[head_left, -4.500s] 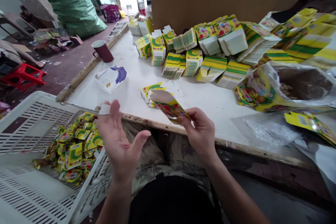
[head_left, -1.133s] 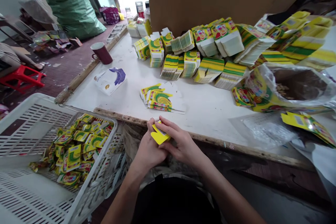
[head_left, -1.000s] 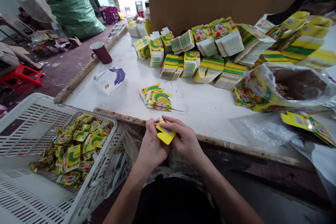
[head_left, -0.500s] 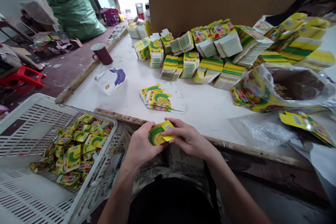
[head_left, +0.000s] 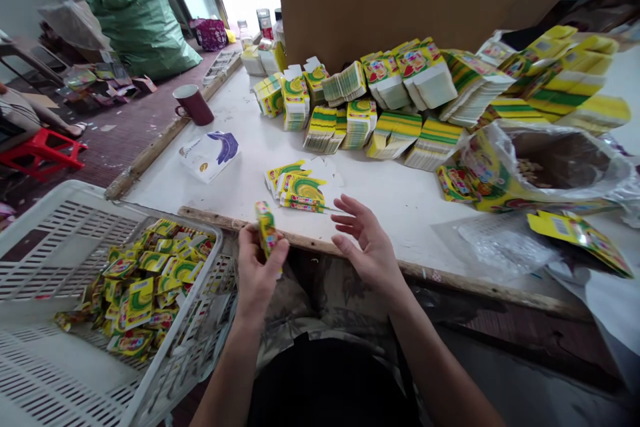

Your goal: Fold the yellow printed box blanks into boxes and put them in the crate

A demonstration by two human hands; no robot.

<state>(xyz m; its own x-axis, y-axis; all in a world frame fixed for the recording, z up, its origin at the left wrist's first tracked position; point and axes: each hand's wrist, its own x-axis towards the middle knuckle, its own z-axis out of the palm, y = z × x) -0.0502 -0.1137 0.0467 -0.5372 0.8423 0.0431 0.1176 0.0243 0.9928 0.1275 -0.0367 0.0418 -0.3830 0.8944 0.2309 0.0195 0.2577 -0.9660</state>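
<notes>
A small yellow-green crayon box point(head_left: 266, 228) stands tilted in my left hand point(head_left: 257, 273), held between thumb and fingers above the table's front edge. My right hand point(head_left: 367, 243) is open, fingers spread, with nothing in it. Just beyond it on the white table point(head_left: 395, 213) lies a small pile of flat printed cartons point(head_left: 303, 188). To the left of my left hand, a white plastic basket point(head_left: 197, 280) holds many similar small yellow boxes point(head_left: 143, 300).
Bundles of flat cartons point(head_left: 385, 130) line the table's back before a cardboard sheet point(head_left: 400, 0). A plastic-lined box point(head_left: 493, 167) stands right, near clear plastic bags point(head_left: 505, 247). A maroon mug point(head_left: 197, 107) and a white-purple packet point(head_left: 210, 155) sit left. A wooden strip point(head_left: 300, 240) edges the table.
My right hand has let go of the small box and moved right, its fingers opening. The left hand has turned the box on edge and drawn it slightly left.
</notes>
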